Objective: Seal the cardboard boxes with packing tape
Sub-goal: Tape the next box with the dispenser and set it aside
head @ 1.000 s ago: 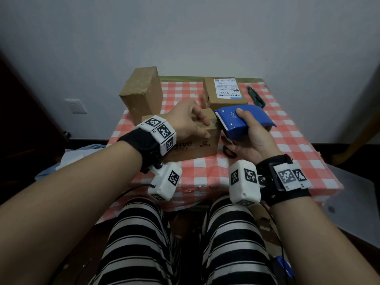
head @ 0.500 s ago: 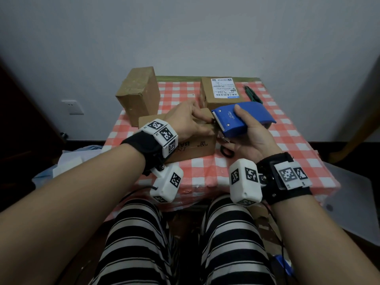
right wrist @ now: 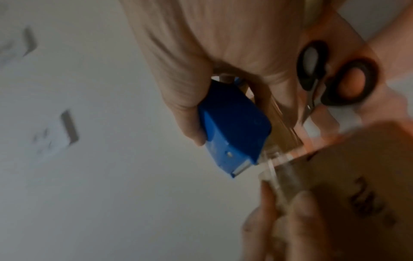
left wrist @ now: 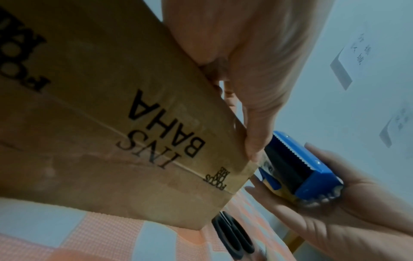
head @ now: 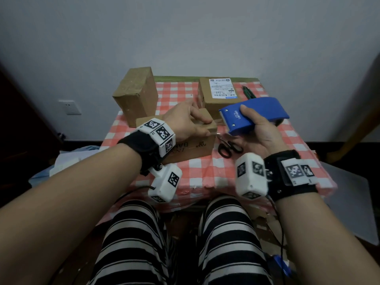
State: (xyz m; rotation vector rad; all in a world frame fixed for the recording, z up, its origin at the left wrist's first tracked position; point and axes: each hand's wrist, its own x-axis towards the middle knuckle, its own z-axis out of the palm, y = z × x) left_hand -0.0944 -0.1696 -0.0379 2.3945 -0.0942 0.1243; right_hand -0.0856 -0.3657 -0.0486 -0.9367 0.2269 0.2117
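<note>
Hands at work: left hand (head: 185, 122) presses flat on the cardboard box (head: 193, 147); right hand (head: 259, 130) grips the blue tape dispenser (head: 255, 114) beside it.

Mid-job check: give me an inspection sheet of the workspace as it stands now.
Surface: checked tablecloth on a small table.
Job's things: printed box in front; tape dispenser at its right end; two more boxes behind.
Clutter: black scissors; green tool at far right.
Grips: left hand presses the printed box's right end; right hand holds the dispenser.
Cables: black leads from wrist cameras.
Surroundings: wall socket.
</note>
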